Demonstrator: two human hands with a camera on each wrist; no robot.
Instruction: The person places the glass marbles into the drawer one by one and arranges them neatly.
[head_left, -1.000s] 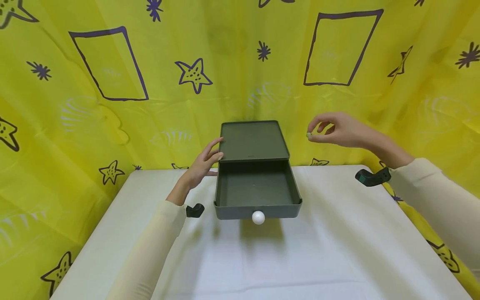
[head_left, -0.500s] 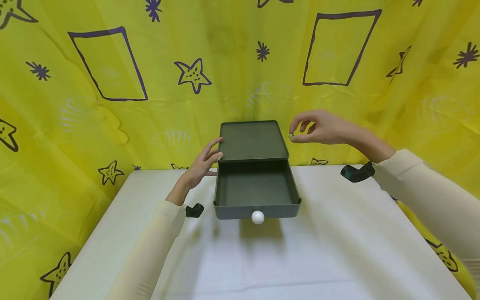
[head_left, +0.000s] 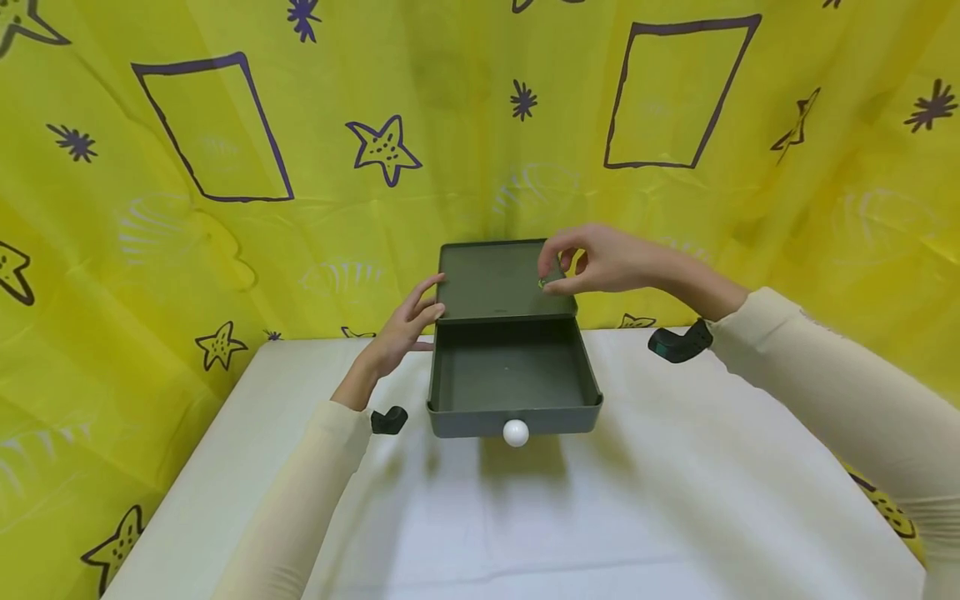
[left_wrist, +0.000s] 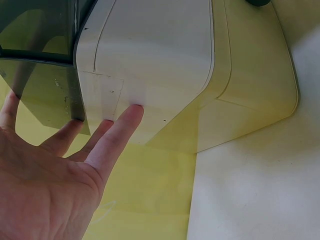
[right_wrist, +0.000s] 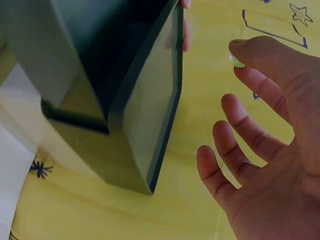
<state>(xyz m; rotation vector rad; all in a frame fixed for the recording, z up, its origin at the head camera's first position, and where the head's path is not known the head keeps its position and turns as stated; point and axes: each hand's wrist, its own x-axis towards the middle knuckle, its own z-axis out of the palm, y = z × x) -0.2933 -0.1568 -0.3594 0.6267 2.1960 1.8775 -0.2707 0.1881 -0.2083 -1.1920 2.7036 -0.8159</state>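
A grey-green box [head_left: 483,287] with a flat, rimmed top stands on the table; its drawer [head_left: 468,425] is pulled out toward me. A round white knob [head_left: 516,432] sits on the drawer front, and nothing shows inside the drawer. My left hand [head_left: 397,337] touches the box's left side with extended, spread fingers; the left wrist view shows the fingertips [left_wrist: 134,112] against that side wall. Over the right part of the box top, my right hand [head_left: 603,260] pinches a tiny pale-green piece [right_wrist: 237,62] between thumb and index finger. Its exact kind is too small to tell.
A white-covered table [head_left: 675,467] lies under the box. Behind it and at both sides hangs a yellow curtain [head_left: 450,150] with dark starfish and frame drawings. Each wrist wears a dark device [head_left: 678,342].
My right hand has moved left with the tiny green piece, from beside the box to over its top. The left hand, box and drawer have stayed in place.
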